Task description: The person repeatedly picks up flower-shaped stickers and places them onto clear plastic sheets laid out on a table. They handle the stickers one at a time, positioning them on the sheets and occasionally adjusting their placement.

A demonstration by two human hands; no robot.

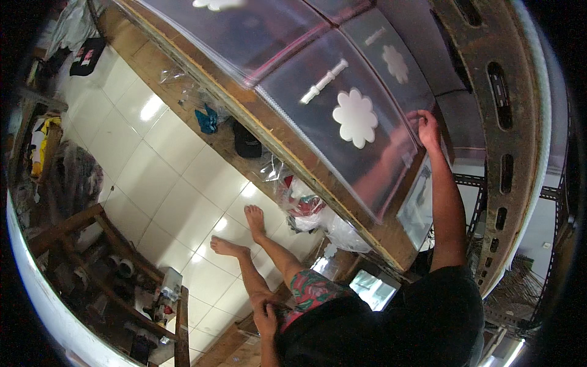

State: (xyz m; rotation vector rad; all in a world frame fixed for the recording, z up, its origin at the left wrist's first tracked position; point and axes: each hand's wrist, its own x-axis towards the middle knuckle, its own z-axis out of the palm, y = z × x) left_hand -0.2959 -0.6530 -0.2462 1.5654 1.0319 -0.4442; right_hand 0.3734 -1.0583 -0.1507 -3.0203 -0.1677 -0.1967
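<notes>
A stack of dark, glossy clear-plastic sheets or sleeves point(293, 125) lies on the wooden table, with a stepped edge along its near side. On it are a white flower-shaped piece point(355, 118) and a white bar-shaped piece point(324, 81); whether they are printed or separate I cannot tell. My right hand point(427, 126) is at the stack's right edge, its fingers bent over the plastic edge and partly hidden. The arm is reflected in the shiny surface. My left hand point(265, 318) rests on my leg near the knee, fingers laid out, holding nothing.
A perforated metal upright point(501, 98) stands close at the right. Below the table edge point(330, 199) lie plastic bags point(339, 229) and a black cap point(246, 139). A lit screen point(373, 290) is beside me. A wooden shelf point(101, 214) of clutter stands across the tiled floor point(183, 189).
</notes>
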